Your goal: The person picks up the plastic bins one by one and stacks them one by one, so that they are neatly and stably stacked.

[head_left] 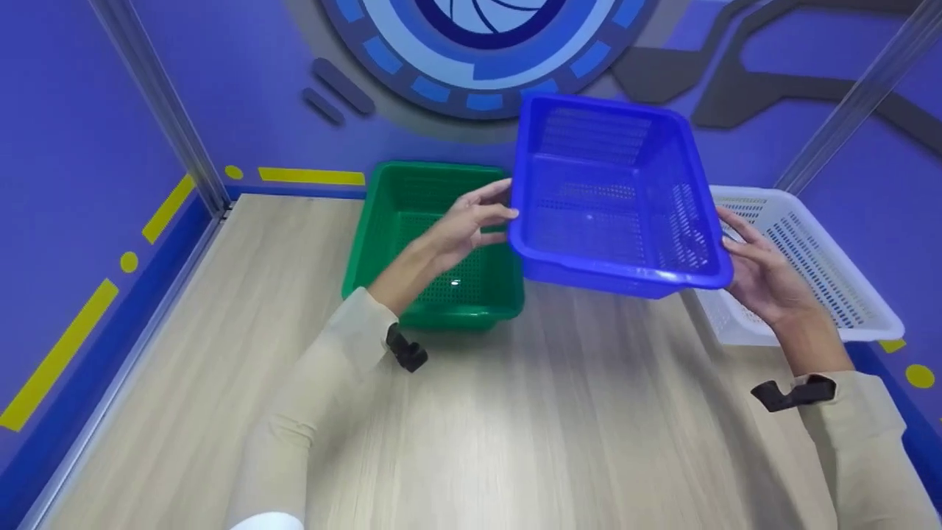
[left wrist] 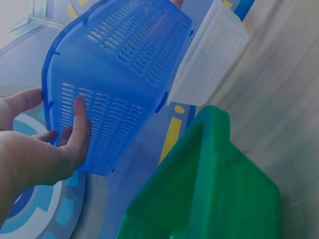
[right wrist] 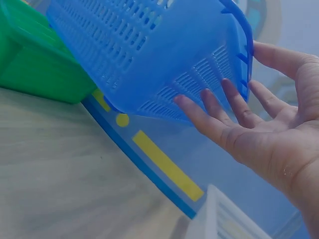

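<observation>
A blue plastic basket [head_left: 589, 213] with slotted walls is held up above the table, tilted with its inside toward the head camera and nothing in it. My left hand [head_left: 471, 221] grips its left side; in the left wrist view the thumb is at the rim and the fingers [left wrist: 79, 124] lie along the slotted wall. On the opposite side, my right hand [head_left: 762, 272] holds the rim, its fingers [right wrist: 209, 117] spread against the outer wall in the right wrist view. Behind my left hand a green basket [head_left: 434, 318] stands on the table, partly covered by that forearm.
At the right, a white basket [head_left: 831, 272] stands on the wooden table [head_left: 471, 427], partly behind my right hand. Blue printed panels [head_left: 250, 88] wall in the back and both sides, with metal posts [head_left: 162, 96] at the corners.
</observation>
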Action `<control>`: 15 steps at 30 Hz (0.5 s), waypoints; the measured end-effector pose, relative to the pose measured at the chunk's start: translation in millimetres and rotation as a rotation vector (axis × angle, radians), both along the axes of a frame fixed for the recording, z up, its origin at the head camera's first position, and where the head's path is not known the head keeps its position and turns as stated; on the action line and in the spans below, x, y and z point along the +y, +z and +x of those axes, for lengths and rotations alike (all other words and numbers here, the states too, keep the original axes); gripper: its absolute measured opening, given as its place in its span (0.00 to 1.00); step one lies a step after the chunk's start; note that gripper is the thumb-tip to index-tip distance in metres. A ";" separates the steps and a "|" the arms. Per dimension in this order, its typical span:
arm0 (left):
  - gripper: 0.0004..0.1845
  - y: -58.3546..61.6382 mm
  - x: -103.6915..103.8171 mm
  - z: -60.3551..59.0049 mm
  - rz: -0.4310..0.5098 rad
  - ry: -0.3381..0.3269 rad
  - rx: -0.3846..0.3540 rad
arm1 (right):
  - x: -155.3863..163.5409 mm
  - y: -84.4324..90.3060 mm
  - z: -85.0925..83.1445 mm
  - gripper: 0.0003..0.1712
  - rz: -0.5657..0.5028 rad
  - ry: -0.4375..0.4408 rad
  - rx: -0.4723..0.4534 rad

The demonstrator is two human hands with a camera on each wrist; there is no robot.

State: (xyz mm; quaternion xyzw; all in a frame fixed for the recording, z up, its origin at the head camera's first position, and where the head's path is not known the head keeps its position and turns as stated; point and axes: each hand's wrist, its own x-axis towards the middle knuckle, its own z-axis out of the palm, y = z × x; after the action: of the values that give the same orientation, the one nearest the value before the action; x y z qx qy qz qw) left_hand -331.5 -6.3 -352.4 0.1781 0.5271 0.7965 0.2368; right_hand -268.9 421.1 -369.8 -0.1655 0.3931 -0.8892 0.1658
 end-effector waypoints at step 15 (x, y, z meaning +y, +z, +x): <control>0.30 5.9 -65.3 1.3 0.009 0.004 0.021 | -60.9 -0.9 -10.7 0.29 0.034 0.015 0.101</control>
State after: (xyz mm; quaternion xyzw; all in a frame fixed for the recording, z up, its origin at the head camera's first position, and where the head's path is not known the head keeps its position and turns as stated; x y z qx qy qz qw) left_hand -330.2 -71.6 -346.5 0.1863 0.5262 0.7975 0.2288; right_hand -279.6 360.2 -370.8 -0.2101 0.4147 -0.8716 0.1554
